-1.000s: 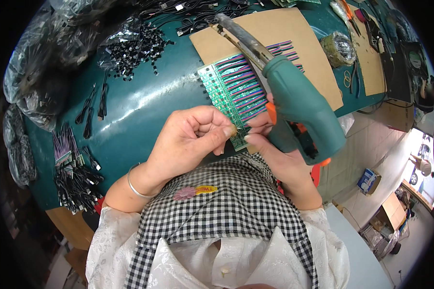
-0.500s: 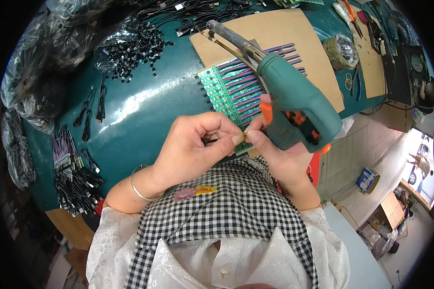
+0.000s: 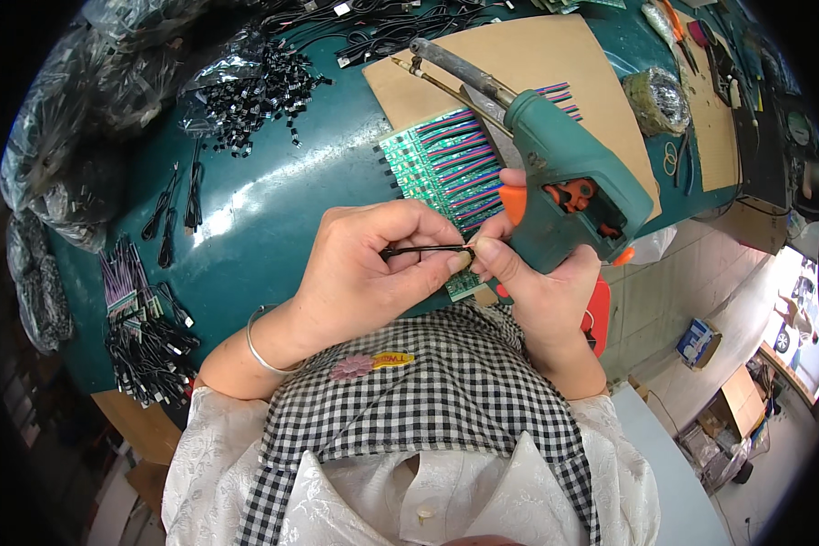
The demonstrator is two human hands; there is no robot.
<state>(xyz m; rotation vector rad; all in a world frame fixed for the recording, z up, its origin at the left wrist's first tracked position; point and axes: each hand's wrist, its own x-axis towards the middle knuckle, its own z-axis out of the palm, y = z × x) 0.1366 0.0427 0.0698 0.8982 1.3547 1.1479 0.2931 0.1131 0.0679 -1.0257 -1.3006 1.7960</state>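
Note:
My left hand [image 3: 359,259] pinches a thin black cable [image 3: 428,248] between thumb and fingers, its tip pointing right. My right hand [image 3: 546,296] is wrapped round a green soldering gun [image 3: 578,159] with an orange trigger. Its thumb and a finger also meet at the cable's tip, where fine wire ends show faintly. The gun's metal tip points to the far left, over the work. Under the gun and beyond my hands lies a panel of green circuit boards [image 3: 414,164] with rows of red, blue and black wires. The gun hides part of them.
A brown board [image 3: 601,100] lies under the circuit boards. Small black connectors [image 3: 264,91] are heaped at the far left, near plastic bags [image 3: 59,136]. Bundled black cables [image 3: 150,350] lie on the left. A wire or solder spool [image 3: 655,100] and pliers [image 3: 687,159] are at the right.
More of the black cable now shows between my hands, stretched straight toward my right fingertips. My right hand and the soldering gun have shifted slightly to the right.

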